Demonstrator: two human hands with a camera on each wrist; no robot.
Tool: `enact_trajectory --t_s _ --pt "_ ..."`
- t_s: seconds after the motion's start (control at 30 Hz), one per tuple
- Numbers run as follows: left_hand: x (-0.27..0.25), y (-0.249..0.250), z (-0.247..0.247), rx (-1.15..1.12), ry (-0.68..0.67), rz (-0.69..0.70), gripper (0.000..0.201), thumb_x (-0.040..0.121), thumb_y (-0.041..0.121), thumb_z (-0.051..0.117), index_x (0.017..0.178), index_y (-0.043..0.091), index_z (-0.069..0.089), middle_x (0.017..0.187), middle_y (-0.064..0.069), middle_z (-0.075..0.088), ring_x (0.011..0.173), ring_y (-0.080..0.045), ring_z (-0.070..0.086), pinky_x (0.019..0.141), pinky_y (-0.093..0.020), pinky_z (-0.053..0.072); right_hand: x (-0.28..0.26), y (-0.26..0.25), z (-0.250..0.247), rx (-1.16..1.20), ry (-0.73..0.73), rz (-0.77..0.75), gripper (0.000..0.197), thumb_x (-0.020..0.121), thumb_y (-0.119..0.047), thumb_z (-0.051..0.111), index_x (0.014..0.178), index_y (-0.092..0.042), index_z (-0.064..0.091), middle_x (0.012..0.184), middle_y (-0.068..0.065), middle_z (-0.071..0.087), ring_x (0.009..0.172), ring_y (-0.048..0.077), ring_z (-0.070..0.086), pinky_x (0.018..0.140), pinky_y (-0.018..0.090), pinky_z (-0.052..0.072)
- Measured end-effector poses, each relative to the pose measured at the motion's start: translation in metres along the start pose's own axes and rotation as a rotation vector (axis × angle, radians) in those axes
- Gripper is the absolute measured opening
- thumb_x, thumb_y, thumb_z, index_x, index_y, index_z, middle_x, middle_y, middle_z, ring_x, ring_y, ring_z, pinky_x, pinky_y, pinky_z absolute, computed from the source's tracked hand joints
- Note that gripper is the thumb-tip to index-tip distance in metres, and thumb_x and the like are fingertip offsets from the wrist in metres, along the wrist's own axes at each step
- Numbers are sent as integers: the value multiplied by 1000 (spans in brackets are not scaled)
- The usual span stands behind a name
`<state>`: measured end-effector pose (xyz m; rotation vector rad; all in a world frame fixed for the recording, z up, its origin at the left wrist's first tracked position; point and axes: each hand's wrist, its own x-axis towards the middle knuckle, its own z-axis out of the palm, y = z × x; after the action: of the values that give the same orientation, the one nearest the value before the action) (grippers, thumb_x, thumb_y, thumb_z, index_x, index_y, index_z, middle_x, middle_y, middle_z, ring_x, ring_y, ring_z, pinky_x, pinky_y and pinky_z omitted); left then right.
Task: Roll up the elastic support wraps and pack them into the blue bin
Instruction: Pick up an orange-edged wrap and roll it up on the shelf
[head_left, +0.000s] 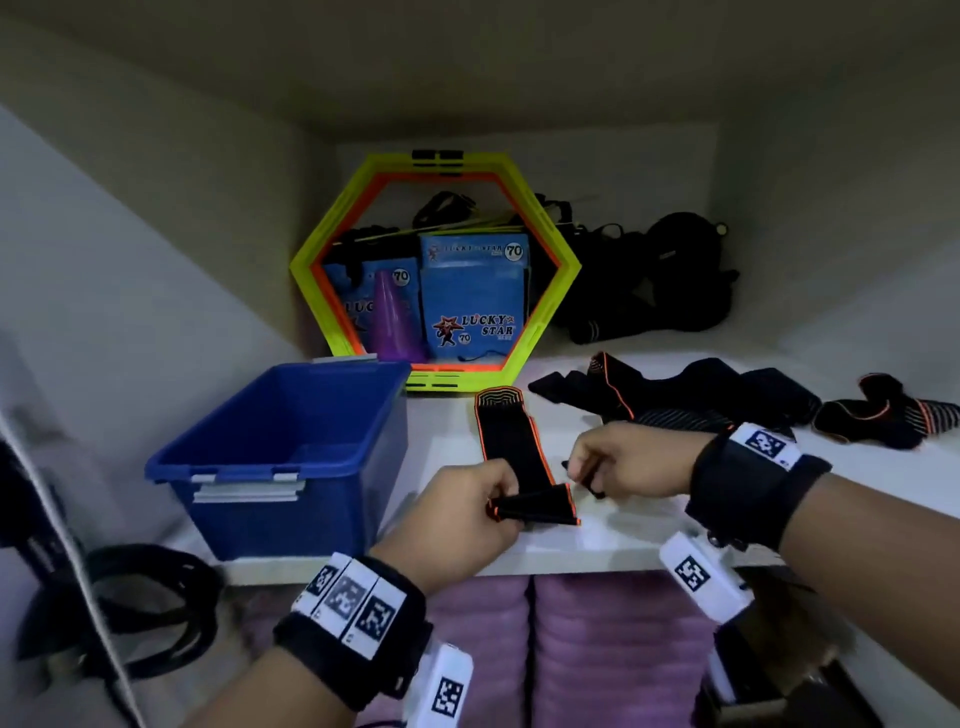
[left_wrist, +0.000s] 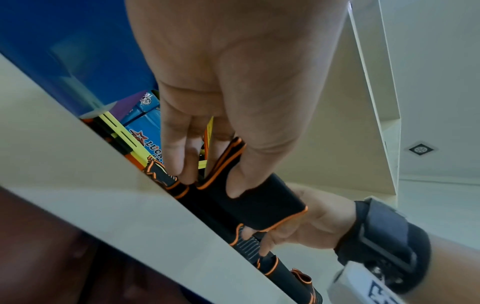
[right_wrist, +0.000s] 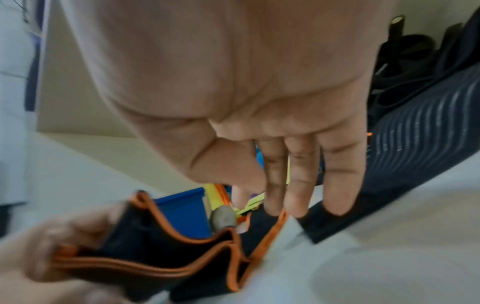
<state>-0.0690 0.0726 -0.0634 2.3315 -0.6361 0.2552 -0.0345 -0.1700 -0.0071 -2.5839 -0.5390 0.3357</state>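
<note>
A black elastic wrap (head_left: 511, 441) with orange edging lies lengthwise on the white shelf (head_left: 623, 540), right of the blue bin (head_left: 280, 447), whose visible inside holds nothing. My left hand (head_left: 498, 506) pinches the wrap's near end, which is folded over into a short flat roll (head_left: 540, 512). In the left wrist view the thumb and fingers of that hand (left_wrist: 210, 183) clamp the fold (left_wrist: 259, 203). My right hand (head_left: 597, 467) sits at the wrap's right edge with fingers curled, its fingertips (right_wrist: 275, 205) on the black fabric (right_wrist: 182, 257). More loose wraps (head_left: 675, 400) lie to the right.
Yellow and orange hexagon frames (head_left: 311, 260) lean at the back, with blue Lucky Star boxes (head_left: 472, 301) and a purple cone (head_left: 392, 317) behind them. Black straps (head_left: 649, 280) are piled back right. Purple towels (head_left: 597, 649) sit under the shelf. Black cables (head_left: 156, 597) hang lower left.
</note>
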Motion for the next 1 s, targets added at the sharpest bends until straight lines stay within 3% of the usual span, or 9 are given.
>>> enact_trajectory --t_s 0.1,0.23,0.33,0.4,0.47,0.67,0.77,0.87,1.0 --pt "-5 0 0 -8 -19 -9 19 74 29 62 91 36 67 80 12 70 73 -7 66 66 -36 56 8 19 -8 -240 -68 73 43 84 -5 53 121 -25 65 109 -12 63 98 9 59 81 15 47" --pt "-19 8 -4 14 -16 40 18 77 28 67 94 35 71 87 13 67 80 -10 65 72 -35 55 17 36 -17 -474 -107 144 41 87 -10 49 119 -33 61 100 -14 52 97 14 52 71 19 38" --pt "-30 16 1 1 -40 78 20 76 17 69 90 30 71 89 12 64 82 -12 64 74 -30 53 21 44 -30 -501 -127 204 43 94 -8 46 131 -24 62 124 -7 59 113 16 56 82 16 39" --pt "-34 20 6 -13 -41 63 20 72 16 65 86 30 69 94 12 63 84 -12 64 77 -28 52 23 50 -38 -525 -138 232 37 96 -10 49 129 -16 64 123 1 65 102 18 62 76 15 42" --pt "-37 22 10 -22 -26 44 19 70 19 63 84 31 67 97 12 62 84 -12 64 78 -29 52 29 54 -45 -497 -95 290 32 93 -19 59 124 -16 67 102 3 67 76 15 59 60 21 45" --pt "-45 24 11 -43 16 4 26 69 5 63 85 26 67 103 14 64 90 -11 64 80 -27 53 72 28 -52 -354 -43 278 17 87 -18 65 103 -13 67 86 3 69 63 17 61 54 23 48" --pt "-52 25 10 -64 24 -24 25 71 8 63 87 26 67 104 14 67 92 -11 66 81 -29 53 100 2 -43 -171 -80 263 25 93 -18 61 107 3 65 90 14 74 67 29 64 61 33 52" --pt "-58 24 12 -114 57 -42 22 73 9 66 87 25 68 106 12 69 94 -12 67 83 -28 54 127 -13 -33 -168 -113 239 34 91 -28 68 104 3 71 98 18 76 76 30 69 69 36 57" --pt "-63 23 17 -144 95 -49 21 71 10 66 87 23 70 107 13 68 96 -14 68 83 -28 55 150 -19 -31 -206 -100 274 42 86 -40 73 95 1 75 84 12 75 66 29 62 73 35 54"
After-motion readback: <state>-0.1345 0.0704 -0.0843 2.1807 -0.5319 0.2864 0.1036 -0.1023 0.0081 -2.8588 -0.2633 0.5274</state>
